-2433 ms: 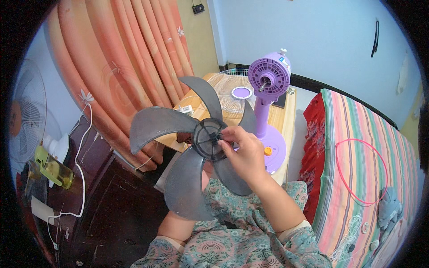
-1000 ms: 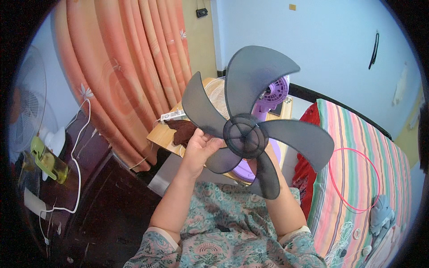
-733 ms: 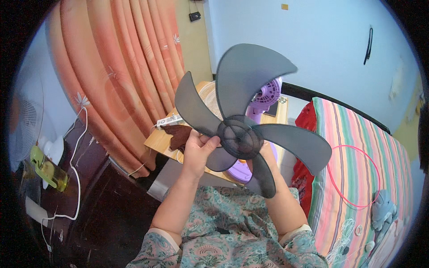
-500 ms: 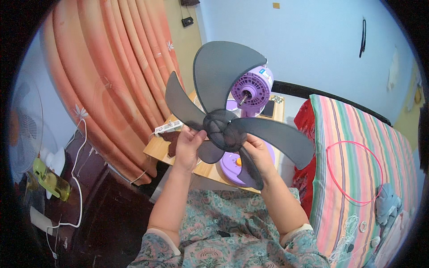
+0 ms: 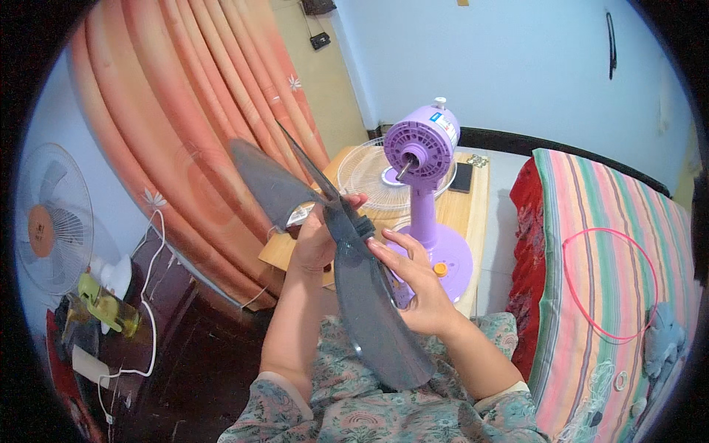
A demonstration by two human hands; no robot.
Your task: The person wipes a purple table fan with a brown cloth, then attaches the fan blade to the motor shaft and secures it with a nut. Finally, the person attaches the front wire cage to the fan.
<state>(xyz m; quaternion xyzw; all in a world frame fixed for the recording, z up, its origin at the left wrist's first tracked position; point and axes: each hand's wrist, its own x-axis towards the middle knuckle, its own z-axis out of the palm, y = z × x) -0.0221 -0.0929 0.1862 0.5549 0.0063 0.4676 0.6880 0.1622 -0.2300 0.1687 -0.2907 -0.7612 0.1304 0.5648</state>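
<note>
A dark grey, translucent fan blade (image 5: 380, 317) is held up in front of me, turned nearly edge-on. My left hand (image 5: 314, 240) grips it close to the hub, its fingers partly hidden behind the plastic. My right hand (image 5: 425, 292) has its fingertips against the hub (image 5: 358, 225), with the palm beside the lowest blade. Beyond them stands a purple fan body (image 5: 421, 144) with a bare metal shaft (image 5: 403, 173) pointing toward me. Its round base (image 5: 458, 258) carries an orange knob (image 5: 441, 269). Behind the body, a white wire guard (image 5: 358, 173) lies on the wooden table.
The wooden table (image 5: 476, 199) also bears a dark flat object (image 5: 461, 177). A striped bed (image 5: 583, 199) on the right holds a pink ring (image 5: 567, 277) and white string. At left are another fan (image 5: 55, 221), a green bottle (image 5: 111, 310), a white cable (image 5: 151, 325) and an orange curtain (image 5: 177, 133).
The fan blade has turned from facing me to nearly edge-on and tilted down. My right hand has shifted to the hub's side. The purple fan body and wire guard show more fully.
</note>
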